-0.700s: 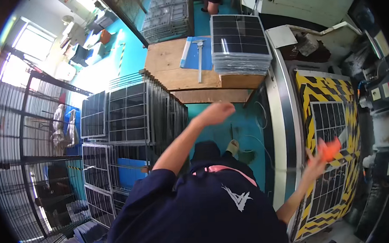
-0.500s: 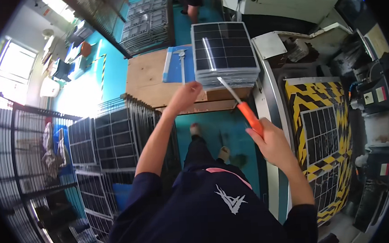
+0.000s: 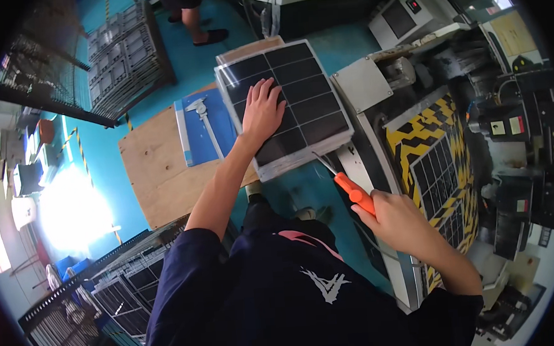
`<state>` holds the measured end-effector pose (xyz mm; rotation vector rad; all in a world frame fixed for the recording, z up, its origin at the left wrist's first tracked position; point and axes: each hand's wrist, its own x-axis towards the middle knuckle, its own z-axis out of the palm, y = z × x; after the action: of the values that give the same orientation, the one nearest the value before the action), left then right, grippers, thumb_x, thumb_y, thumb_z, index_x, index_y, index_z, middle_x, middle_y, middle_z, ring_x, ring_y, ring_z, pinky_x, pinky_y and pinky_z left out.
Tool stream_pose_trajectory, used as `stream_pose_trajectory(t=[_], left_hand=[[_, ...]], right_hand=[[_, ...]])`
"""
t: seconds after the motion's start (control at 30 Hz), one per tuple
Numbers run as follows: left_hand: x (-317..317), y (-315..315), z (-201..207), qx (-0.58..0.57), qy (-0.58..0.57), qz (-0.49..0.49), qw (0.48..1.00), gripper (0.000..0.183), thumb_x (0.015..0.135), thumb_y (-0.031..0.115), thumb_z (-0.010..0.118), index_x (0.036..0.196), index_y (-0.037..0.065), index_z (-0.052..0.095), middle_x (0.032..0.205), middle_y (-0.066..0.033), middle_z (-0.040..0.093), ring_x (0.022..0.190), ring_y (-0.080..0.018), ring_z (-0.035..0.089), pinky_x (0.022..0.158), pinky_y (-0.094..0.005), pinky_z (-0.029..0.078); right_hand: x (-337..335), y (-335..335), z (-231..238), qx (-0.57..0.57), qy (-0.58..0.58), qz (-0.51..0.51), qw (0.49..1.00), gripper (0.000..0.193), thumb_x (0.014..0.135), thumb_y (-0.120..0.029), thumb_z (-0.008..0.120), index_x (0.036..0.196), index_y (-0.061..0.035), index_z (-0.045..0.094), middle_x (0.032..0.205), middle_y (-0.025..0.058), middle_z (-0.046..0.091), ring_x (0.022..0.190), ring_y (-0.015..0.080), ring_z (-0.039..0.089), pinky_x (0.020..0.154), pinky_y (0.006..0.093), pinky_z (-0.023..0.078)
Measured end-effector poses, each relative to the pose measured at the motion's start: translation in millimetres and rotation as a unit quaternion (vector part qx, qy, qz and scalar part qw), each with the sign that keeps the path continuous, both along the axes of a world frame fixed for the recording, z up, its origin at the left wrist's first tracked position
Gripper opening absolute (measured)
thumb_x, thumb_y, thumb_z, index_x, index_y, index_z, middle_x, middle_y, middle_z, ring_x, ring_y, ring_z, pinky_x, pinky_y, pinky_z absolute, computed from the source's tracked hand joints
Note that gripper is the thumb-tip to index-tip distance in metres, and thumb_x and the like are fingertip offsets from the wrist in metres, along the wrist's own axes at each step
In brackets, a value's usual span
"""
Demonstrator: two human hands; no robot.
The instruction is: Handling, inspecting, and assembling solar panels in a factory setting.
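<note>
A: We rest our left hand (image 3: 262, 115), open and flat, on the black gridded rectangular panel (image 3: 315, 94), right of the silver metal caliper (image 3: 207, 127)!

B: Our right hand (image 3: 395, 221) clasps the orange-handled metal tool (image 3: 354, 192), tip by the panel!

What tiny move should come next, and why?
Maybe slide the orange-handled tool gently along the near edge of the dark panel: the right grip holds the tool's tip by that edge, while the left grip rests spread on top.

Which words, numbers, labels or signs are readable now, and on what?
None legible.
Red display on grey box: too small.
Pale labels on dark machine: too small.
Caliper scale: too small.
White shirt emblem: no readable letters.
Orange-handled tool, dark panel: none visible.
</note>
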<state>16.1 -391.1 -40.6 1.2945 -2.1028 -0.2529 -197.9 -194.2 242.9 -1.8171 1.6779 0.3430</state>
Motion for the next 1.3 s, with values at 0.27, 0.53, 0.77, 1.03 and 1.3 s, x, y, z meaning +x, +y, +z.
stream_pose_trajectory(t=[0.27,0.53,0.77,1.03,1.3], left_hand=[[-11,-7,0,0.01,-0.052,0.001,0.999,0.047,0.1,0.029,0.059,0.143,0.009,0.056,0.157,-0.0133,0.046,0.149,-0.0348,0.036,0.124,-0.0542,0.024],[-14,-9,-1,-0.011,-0.048,0.006,0.999,0.04,0.099,0.017,0.056,0.139,0.01,0.06,0.154,-0.0135,0.05,0.147,-0.0338,0.04,0.123,-0.054,0.027],[-14,-6,3,0.007,0.045,0.022,0.999,0.066,0.098,0.021,0.061,0.154,0.0,0.034,0.147,-0.0228,0.051,0.138,-0.0384,0.048,0.121,-0.0484,0.031],[51,-70,-16,0.002,0.018,0.102,0.995,0.045,0.098,0.024,0.063,0.137,0.005,0.056,0.143,-0.0191,0.056,0.134,-0.041,0.05,0.114,-0.0506,0.037],[131,-143,-37,0.216,0.013,0.329,0.919,0.069,0.097,0.048,0.062,0.149,0.005,0.046,0.157,-0.0229,0.04,0.145,-0.0446,0.037,0.12,-0.0528,0.029]], right_hand=[[-26,-9,13,-0.029,0.081,-0.117,0.989,0.048,0.103,-0.04,0.06,0.089,0.0059,0.063,0.072,0.025,0.067,0.069,0.0436,0.069,0.064,0.0501,0.055],[-30,-23,-24,-0.074,-0.063,-0.157,0.983,0.047,0.104,-0.039,0.059,0.092,0.0059,0.064,0.071,0.0224,0.065,0.068,0.0404,0.067,0.065,0.0444,0.052],[-24,-17,-81,-0.173,-0.174,-0.243,0.939,0.059,0.103,-0.048,0.057,0.084,0.0072,0.064,0.066,0.0267,0.064,0.066,0.0455,0.067,0.061,0.0512,0.051],[-11,32,-80,-0.043,-0.194,-0.213,0.957,0.052,0.104,-0.047,0.056,0.092,0.0026,0.067,0.068,0.011,0.068,0.06,0.0242,0.068,0.064,0.0367,0.053],[14,5,-98,-0.011,-0.327,-0.285,0.901,0.058,0.104,-0.053,0.053,0.084,0.0003,0.067,0.062,0.0084,0.065,0.056,0.021,0.067,0.055,0.0374,0.053]])
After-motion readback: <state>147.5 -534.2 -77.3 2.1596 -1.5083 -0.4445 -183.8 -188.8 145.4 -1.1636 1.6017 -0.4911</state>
